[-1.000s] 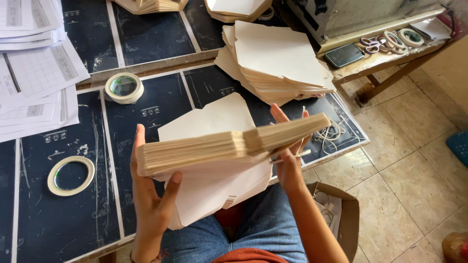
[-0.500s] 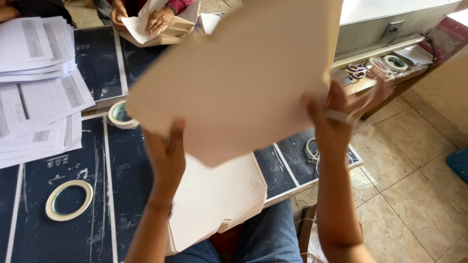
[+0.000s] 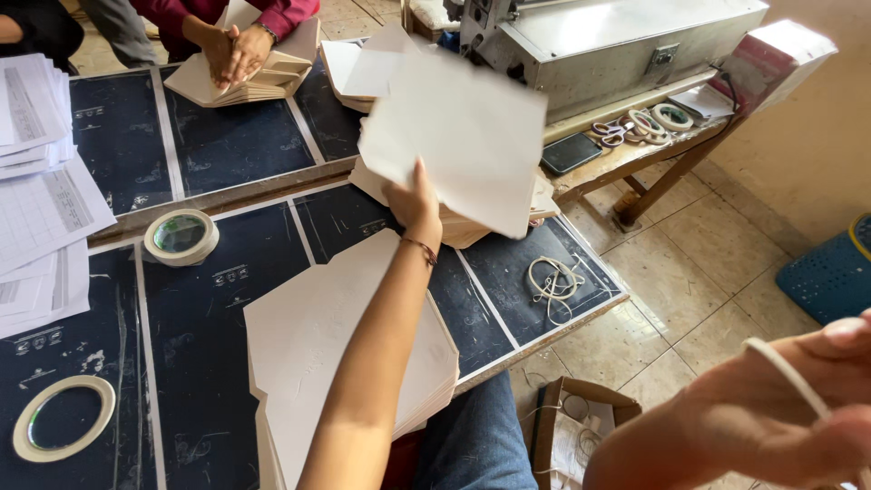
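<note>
The bundle of cut sheets [image 3: 467,136] at twelve o'clock is matt, smooth cream card, as is the stack [image 3: 354,336] at six. The table top [image 3: 209,336] is dark, scuffed, chalk-marked board. Tape rolls [image 3: 181,236] at ten look glossy. The machine [image 3: 617,41] at one is dull brushed metal.

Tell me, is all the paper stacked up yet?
Not all. Done: one pile of cut sheets already sits at the far side of the table. In hand: the left hand holds a bundle of sheets above that pile, and the right hand holds a rubber band. Left: a thick stack of sheets lies near the table's front edge.
</note>
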